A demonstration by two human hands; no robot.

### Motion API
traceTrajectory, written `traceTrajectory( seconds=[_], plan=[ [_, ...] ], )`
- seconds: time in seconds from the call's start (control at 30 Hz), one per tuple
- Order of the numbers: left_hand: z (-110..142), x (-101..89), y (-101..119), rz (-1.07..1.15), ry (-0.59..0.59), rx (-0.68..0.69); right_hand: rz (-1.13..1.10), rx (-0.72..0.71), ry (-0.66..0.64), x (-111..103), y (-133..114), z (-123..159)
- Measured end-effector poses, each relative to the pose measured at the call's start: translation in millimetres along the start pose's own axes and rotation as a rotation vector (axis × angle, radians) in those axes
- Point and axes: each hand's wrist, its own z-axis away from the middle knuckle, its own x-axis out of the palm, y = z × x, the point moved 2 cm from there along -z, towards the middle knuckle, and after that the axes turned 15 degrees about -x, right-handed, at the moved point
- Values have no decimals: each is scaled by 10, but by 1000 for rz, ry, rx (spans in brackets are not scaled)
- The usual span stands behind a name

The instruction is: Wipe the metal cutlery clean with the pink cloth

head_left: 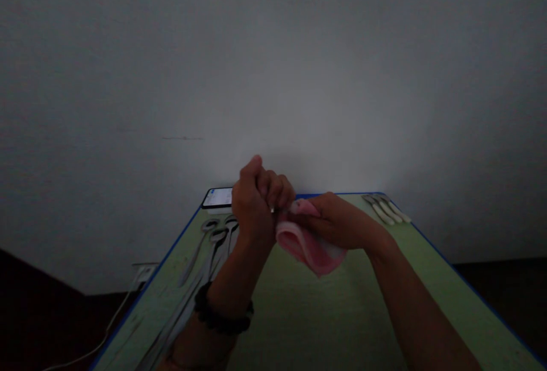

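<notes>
My left hand point(262, 194) is closed in a fist above the table. A small pale bit shows at its lower edge, but what it grips is hidden. Right beside it, my right hand point(335, 220) pinches a pink and white cloth point(314, 251), which hangs in a loose fold below the fingers. Both hands meet at the cloth's upper left end. Under and left of my left forearm lie several metal spoons point(217, 238), their long handles partly covered by the arm.
A lit phone point(217, 197) rests at the table's far left corner. Several utensils with cream handles point(387, 210) lie side by side at the far right corner. The green table point(311, 325) has a blue edge and stands against a grey wall point(299, 74). A white cable point(111, 325) hangs at left.
</notes>
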Motion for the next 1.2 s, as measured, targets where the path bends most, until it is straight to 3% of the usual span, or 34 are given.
traceTrajectory(
  seconds=[0.17,0.33,0.43,0.6,0.7,0.8,0.87,1.03,1.2],
  plan=[
    [-98,-307,362,72,170,138,-24,74,-70,-88,55,46],
    [-74,-246,185,40,328,144,203,209,-12,1,43,42],
    [-69,-148,48,-35,279,21,230,162,-37,6,11,56],
    [-63,-105,67,-244,11,-177,-166,61,-114,-85,16,144],
    [-19,-88,115,-200,-63,-178,-322,55,-156,-80,44,164],
    [28,-42,119,-93,-104,-222,-317,56,-142,-49,62,143],
    [46,-6,87,-58,-104,-232,-283,68,-126,-28,61,121],
    [44,54,-127,-93,73,-115,-171,119,-98,-14,56,83],
    [37,44,-275,-203,113,2,-227,126,-124,-12,91,87]
  ],
)
